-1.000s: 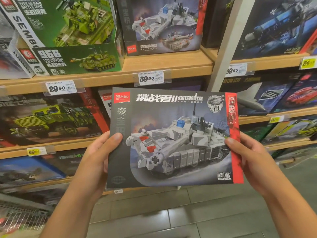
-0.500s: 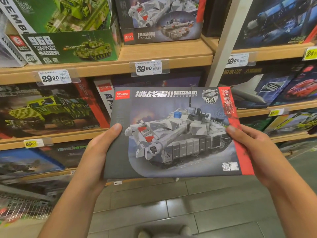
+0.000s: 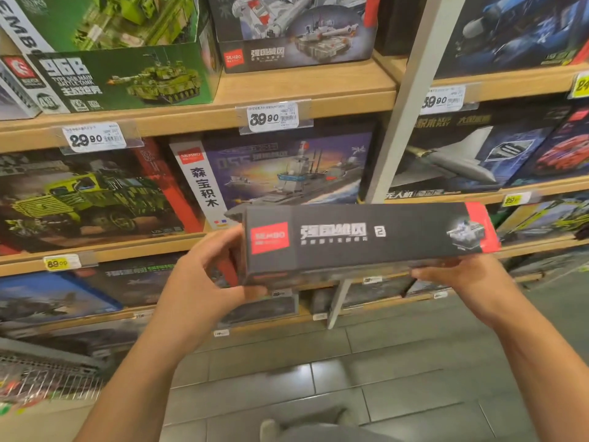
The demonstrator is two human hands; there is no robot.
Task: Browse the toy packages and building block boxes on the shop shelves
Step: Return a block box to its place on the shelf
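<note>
Two hands clamped on dark tank block box [image 3: 366,240], narrow side up; left hand [image 3: 204,282] gripping left end; right hand [image 3: 462,275] under right end.

This is a toy shop. Wooden shelves [image 3: 306,90] carry rows of building block boxes [image 3: 121,78], and price tags [image 3: 273,118] such as 39.90 and 29.90 hang on the shelf edges. Below the shelves is a tiled floor [image 3: 318,378].

Light wooden shelves [image 3: 306,87] run left to right; a pale upright post [image 3: 411,100] divides them. Grey floor tiles [image 3: 318,387] lie near, faintly glossy.
</note>
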